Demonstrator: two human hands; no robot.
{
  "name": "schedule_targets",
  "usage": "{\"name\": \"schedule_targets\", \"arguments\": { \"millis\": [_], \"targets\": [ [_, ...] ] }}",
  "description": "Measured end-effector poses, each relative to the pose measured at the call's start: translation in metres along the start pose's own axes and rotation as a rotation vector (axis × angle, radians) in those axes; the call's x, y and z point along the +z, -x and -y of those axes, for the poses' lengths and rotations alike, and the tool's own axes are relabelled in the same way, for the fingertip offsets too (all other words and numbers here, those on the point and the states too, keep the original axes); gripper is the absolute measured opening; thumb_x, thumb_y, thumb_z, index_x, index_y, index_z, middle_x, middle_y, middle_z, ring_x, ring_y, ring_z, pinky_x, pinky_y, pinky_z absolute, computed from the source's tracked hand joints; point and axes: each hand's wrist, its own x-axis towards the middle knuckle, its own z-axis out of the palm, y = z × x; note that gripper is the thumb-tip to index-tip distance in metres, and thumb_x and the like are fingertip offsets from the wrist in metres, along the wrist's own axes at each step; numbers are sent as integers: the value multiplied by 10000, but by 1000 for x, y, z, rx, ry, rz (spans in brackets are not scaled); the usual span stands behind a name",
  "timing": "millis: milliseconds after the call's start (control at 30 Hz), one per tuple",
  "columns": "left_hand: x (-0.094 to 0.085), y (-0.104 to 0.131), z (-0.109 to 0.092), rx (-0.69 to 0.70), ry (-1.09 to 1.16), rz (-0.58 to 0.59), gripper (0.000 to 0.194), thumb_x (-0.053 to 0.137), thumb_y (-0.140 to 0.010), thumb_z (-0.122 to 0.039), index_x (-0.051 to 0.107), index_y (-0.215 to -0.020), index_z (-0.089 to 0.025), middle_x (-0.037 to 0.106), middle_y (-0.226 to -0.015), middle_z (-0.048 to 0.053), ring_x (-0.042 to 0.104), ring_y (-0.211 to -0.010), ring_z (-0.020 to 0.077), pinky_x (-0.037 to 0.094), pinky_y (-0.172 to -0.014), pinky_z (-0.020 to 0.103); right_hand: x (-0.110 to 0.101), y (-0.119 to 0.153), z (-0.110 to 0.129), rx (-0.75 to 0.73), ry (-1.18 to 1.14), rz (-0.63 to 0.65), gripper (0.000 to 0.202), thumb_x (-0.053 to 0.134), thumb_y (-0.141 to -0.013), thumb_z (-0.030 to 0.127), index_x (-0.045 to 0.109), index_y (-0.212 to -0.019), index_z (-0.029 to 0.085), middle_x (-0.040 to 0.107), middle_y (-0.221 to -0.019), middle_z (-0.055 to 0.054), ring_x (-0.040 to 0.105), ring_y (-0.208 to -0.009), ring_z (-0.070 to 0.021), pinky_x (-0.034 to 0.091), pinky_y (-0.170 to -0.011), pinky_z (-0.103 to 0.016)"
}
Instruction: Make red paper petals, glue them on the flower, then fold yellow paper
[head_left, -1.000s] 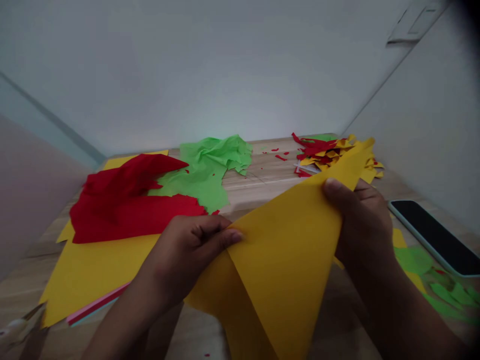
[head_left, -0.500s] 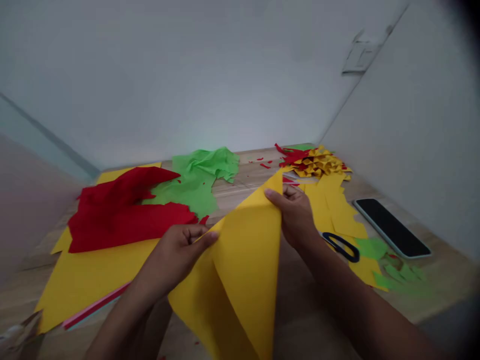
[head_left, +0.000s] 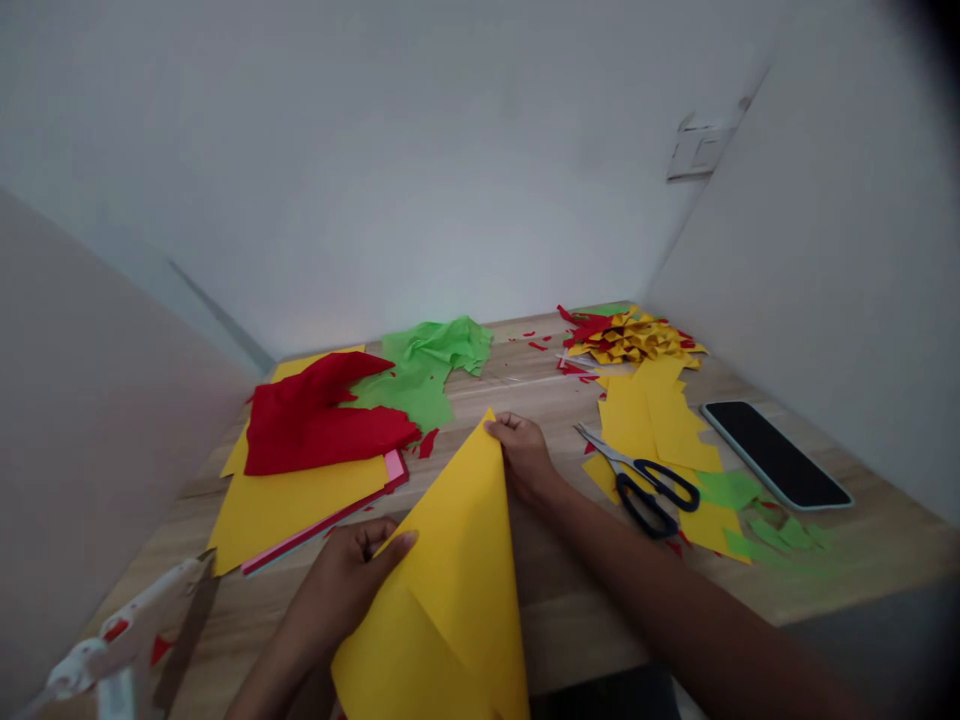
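Note:
Between my hands is a sheet of yellow paper (head_left: 457,560), folded over so that it comes to a point at the top. My left hand (head_left: 349,575) pinches its left edge, thumb in front. Up near the pointed corner, my right hand (head_left: 521,455) grips the paper between thumb and fingers. The lower part of the sheet runs out of the frame. To the right of my right hand lie scissors (head_left: 641,485) with dark handles, partly on yellow paper pieces (head_left: 652,415).
Red crepe paper (head_left: 322,425) and green crepe paper (head_left: 427,360) lie at the back left over yellow sheets (head_left: 292,510). A white glue gun (head_left: 127,625) is at the lower left. Folded yellow strips (head_left: 637,338) are piled at the back right; a phone (head_left: 776,455) lies in front.
My hands and the yellow paper have come lower and to the left in view, and the fold lies more closed. The view has shifted, showing the whole scissors and more of the glue gun.

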Motion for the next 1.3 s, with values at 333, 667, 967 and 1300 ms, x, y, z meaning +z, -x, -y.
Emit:
{"name": "schedule_targets", "arguments": {
  "millis": [333, 667, 967, 1300],
  "targets": [
    [-1, 25, -3, 12, -18, -105, 468, 630, -730, -653, 575, -656, -195, 526, -563, -31, 428, -509, 129, 305, -490, 235, -15, -11, 7, 65, 84, 71, 346, 681, -669, 529, 547, -752, 222, 563, -584, 59, 500, -439, -102, 425, -448, -233],
    [12, 20, -6, 42, -47, -77, 465, 618, -734, -634, 554, -652, -181, 508, -572, -36, 420, -510, 126, 283, -503, 234, -7, -3, -2, -4, 193, 180, 337, 785, -584, 482, 606, -621, 199, 590, -575, 38, 526, -546, -136, 410, -543, -249],
    [18, 30, -17, 18, -55, -82, 427, 626, -738, -601, 557, -639, -191, 491, -553, -43, 406, -506, 123, 280, -482, 231, -9, -8, -9, -129, 210, -3, 320, 647, -678, 475, 575, -540, 195, 500, -537, 41, 418, -527, -112, 298, -499, -242],
    [9, 35, -24, -38, -30, -189, 451, 662, -696, -639, 602, -682, -192, 619, -588, -9, 520, -518, 152, 361, -484, 234, -33, -22, 23, 43, 92, -3, 402, 614, -793, 583, 645, -866, 188, 592, -624, 17, 498, -431, -98, 407, -393, -222]
  ]
}}
